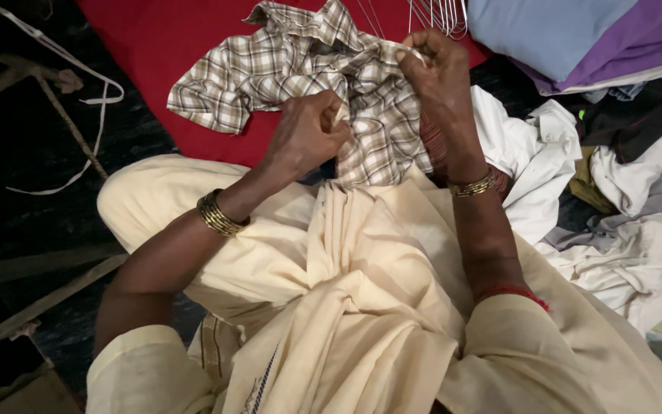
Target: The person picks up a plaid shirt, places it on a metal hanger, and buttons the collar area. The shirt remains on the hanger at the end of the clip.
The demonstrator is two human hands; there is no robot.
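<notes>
Both hands are on the brown-and-cream plaid shirt (293, 73).
Left hand (308, 130) clenches a fold at its lower middle; right hand (438, 69) pinches the edge higher up between fingertips (408, 55). The shirt spreads over the red cloth (155, 38), just beyond the lap.

Only one view: head cam is looking steeply down from the person's own head, facing fwd over the lap, v. close to both hands. It's taking in the lap at bottom, red cloth (155, 46) at top, dark floor (32, 153) on the left.
</notes>
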